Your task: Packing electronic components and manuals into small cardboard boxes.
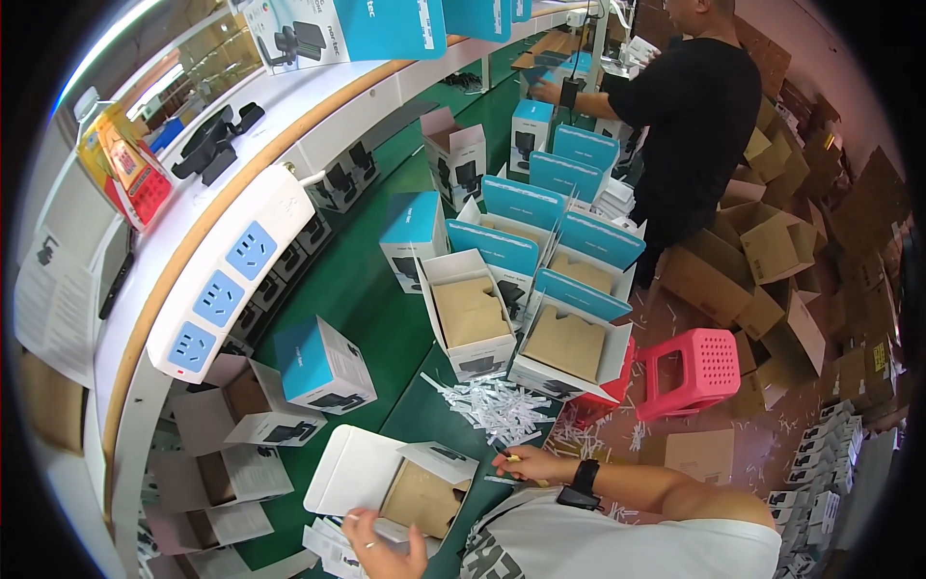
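An open white box stands on the green table in front of me, its lid flap folded back to the left. Inside it sits a brown cardboard insert. At the box's near edge is my left hand, fingers apart, next to some printed white leaflets. To the right of the box, my right hand is closed around a small thing with a dark tip and a bit of yellow, mostly hidden by the fingers. Beyond that hand lies a heap of white paper strips.
Several open boxes with brown inserts and blue lids stand farther along the table. Closed blue-and-white boxes and a power strip are at left. A person in black works beyond; a red stool and cartons are at right.
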